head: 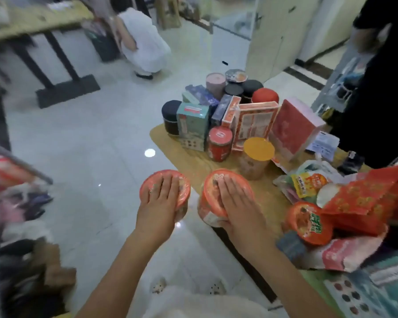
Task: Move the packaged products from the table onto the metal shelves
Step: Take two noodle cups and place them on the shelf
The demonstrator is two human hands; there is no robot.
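My left hand grips a red-lidded noodle cup from above, held over the floor left of the table. My right hand grips a second red-lidded cup at the table's near-left edge. The wooden table carries more packaged products: a yellow-lidded cup, a red can, a teal box, red boxes, dark jars and another red cup lying tilted among bags. A metal shelf with blurred goods shows at the left edge.
A red patterned bag and snack packets crowd the table's right side. A person in black stands behind the table at right. Another person in white crouches on the tiled floor beyond. A dark-legged table stands at upper left.
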